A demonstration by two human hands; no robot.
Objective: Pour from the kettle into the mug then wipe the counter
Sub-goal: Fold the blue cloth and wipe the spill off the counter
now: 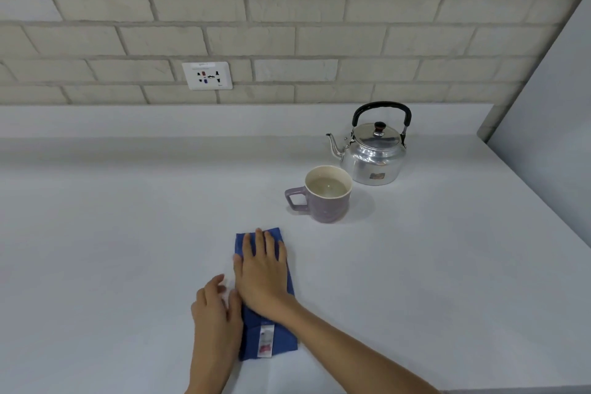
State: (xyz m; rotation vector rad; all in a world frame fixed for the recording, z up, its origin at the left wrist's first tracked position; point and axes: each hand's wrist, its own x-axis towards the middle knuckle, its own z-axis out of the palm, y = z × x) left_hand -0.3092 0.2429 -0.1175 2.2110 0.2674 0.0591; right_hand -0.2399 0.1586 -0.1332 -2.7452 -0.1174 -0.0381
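A shiny metal kettle [372, 153] with a black handle stands upright at the back right of the pale counter [128, 233], spout pointing left. Just in front of it sits a purple mug [323, 203] with liquid inside, its handle to the left. A folded blue cloth [270, 341] with a white label lies on the counter near me. My right hand [262, 272] rests flat on the cloth's far half, fingers spread. My left hand [214, 313] lies beside the cloth's left edge, fingers curled and touching that edge.
A brick-pattern wall runs along the back with a white power socket [207, 75]. A grey panel [550, 137] bounds the counter at the right. The counter's front edge shows at the bottom right.
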